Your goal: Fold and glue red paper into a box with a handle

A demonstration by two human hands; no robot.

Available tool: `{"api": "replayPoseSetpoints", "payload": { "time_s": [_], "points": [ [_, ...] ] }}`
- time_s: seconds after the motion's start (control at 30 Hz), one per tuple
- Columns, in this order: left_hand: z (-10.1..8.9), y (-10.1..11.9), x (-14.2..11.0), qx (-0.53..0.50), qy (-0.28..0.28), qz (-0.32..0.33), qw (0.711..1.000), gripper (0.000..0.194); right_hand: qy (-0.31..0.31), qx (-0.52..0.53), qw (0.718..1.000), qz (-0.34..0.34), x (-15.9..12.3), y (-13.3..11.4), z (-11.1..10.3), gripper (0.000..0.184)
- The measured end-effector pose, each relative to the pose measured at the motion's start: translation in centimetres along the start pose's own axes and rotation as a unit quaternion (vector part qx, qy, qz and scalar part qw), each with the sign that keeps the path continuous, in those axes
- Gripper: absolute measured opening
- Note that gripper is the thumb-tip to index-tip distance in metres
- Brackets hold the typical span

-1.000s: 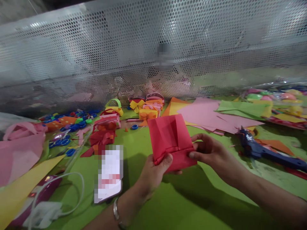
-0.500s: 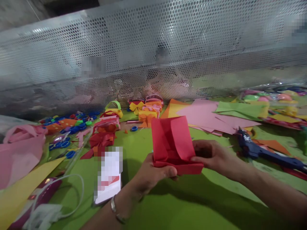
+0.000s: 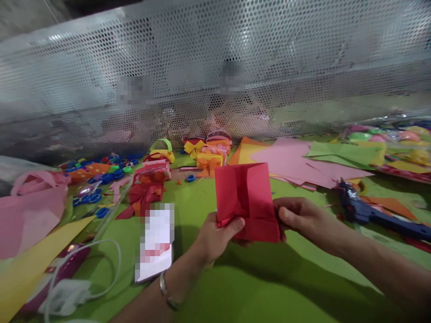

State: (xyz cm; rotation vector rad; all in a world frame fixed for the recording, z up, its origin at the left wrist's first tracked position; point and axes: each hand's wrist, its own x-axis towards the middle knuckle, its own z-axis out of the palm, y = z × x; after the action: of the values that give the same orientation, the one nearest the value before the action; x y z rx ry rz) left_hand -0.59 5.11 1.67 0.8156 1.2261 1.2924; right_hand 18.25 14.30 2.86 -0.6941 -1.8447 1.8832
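Note:
A folded red paper piece (image 3: 245, 197) stands upright above the green table cover (image 3: 256, 287), held between both hands. My left hand (image 3: 215, 237) pinches its lower left corner with thumb on the front. My right hand (image 3: 299, 217) grips its lower right edge, fingers curled behind the paper. Creases run down the middle of the red sheet.
A phone (image 3: 155, 244) lies left of my left hand. A blue glue gun (image 3: 367, 211) rests at right. Pink, green and orange paper sheets (image 3: 303, 159) spread behind, with small paper baskets (image 3: 208, 150), blue bottle caps (image 3: 101, 175), a pink bag (image 3: 30, 211) and a perforated metal screen (image 3: 215, 72).
The red paper was tilted flat with its bottom edge toward me half a second ago; now it stands upright again, both hands still gripping its lower corners.

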Motion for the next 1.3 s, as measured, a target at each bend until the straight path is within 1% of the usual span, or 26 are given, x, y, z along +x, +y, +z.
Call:
{"api": "replayPoseSetpoints", "payload": {
  "time_s": [0.07,0.13,0.17,0.23,0.27,0.3,0.33,0.37,0.43,0.5,0.57,0.6,0.67,0.8,0.9,1.03,1.1,1.17,1.23,1.27,1.3],
  "points": [
    [-0.1,-0.2,0.1,0.001,0.006,0.004,1.0,0.045,-0.004,-0.026,1.0,-0.005,-0.1,-0.4,0.1,0.048],
    [-0.1,-0.1,0.1,0.002,0.018,0.013,1.0,0.043,0.03,-0.076,0.997,-0.017,0.0,-0.5,0.2,0.038],
    [0.0,0.0,0.1,0.007,0.036,0.029,0.999,0.043,0.058,-0.099,0.993,-0.026,0.0,-0.5,0.3,0.032],
    [0.0,0.4,0.0,0.023,0.096,0.088,0.991,0.05,0.111,-0.126,0.985,-0.046,0.3,-0.2,0.2,0.024],
    [0.1,0.6,-0.1,0.035,0.127,0.121,0.984,0.055,0.127,-0.128,0.982,-0.053,0.4,-0.1,0.0,0.022],
    [0.1,0.7,-0.1,0.052,0.146,0.148,0.977,0.057,0.136,-0.128,0.981,-0.057,0.5,0.1,-0.1,0.021],
    [0.1,0.8,-0.1,0.072,0.153,0.168,0.971,0.056,0.14,-0.13,0.98,-0.06,0.6,0.1,-0.3,0.021],
    [0.0,0.9,-0.1,0.093,0.148,0.178,0.968,0.053,0.142,-0.13,0.979,-0.063,0.6,0.2,-0.4,0.02],
    [-0.1,0.9,-0.1,0.126,0.133,0.173,0.968,0.047,0.138,-0.13,0.98,-0.063,0.7,0.2,-0.6,0.02],
    [-0.2,0.9,0.0,0.143,0.144,0.17,0.964,0.042,0.134,-0.128,0.981,-0.061,0.8,0.2,-0.7,0.021],
    [-0.3,0.9,0.1,0.154,0.155,0.185,0.958,0.035,0.131,-0.126,0.982,-0.059,0.8,0.2,-0.7,0.02],
    [-0.3,0.9,0.1,0.164,0.151,0.197,0.955,0.03,0.129,-0.126,0.982,-0.057,0.8,0.2,-0.7,0.021],
    [-0.3,0.9,0.1,0.196,0.134,0.214,0.948,0.024,0.125,-0.124,0.983,-0.055,0.8,0.2,-0.7,0.022],
    [-0.3,0.7,0.1,0.278,0.096,0.211,0.932,0.011,0.108,-0.122,0.985,-0.048,0.8,0.1,-0.3,0.02],
    [-0.2,0.6,0.0,0.285,0.088,0.213,0.931,0.011,0.11,-0.109,0.987,-0.045,0.8,0.1,0.1,0.023],
    [-0.2,0.3,-0.3,0.272,0.106,0.21,0.933,0.01,0.125,-0.08,0.988,-0.034,0.6,0.1,0.4,0.029],
    [-0.2,0.2,-0.4,0.271,0.111,0.21,0.933,0.016,0.129,-0.065,0.989,-0.025,0.6,0.3,0.5,0.032],
    [-0.2,0.2,-0.5,0.26,0.112,0.204,0.937,0.033,0.133,-0.049,0.99,-0.015,0.7,0.6,0.6,0.036],
    [-0.1,0.3,-0.3,0.226,0.114,0.18,0.951,0.052,0.138,-0.031,0.99,-0.005,0.7,1.0,0.6,0.041],
    [-0.1,0.4,-0.2,0.199,0.112,0.159,0.96,0.057,0.14,-0.024,0.99,0.0,0.8,1.2,0.6,0.043],
    [-0.1,0.4,-0.1,0.168,0.107,0.134,0.971,0.058,0.14,-0.017,0.99,0.007,0.8,1.3,0.6,0.044]
  ]
}}
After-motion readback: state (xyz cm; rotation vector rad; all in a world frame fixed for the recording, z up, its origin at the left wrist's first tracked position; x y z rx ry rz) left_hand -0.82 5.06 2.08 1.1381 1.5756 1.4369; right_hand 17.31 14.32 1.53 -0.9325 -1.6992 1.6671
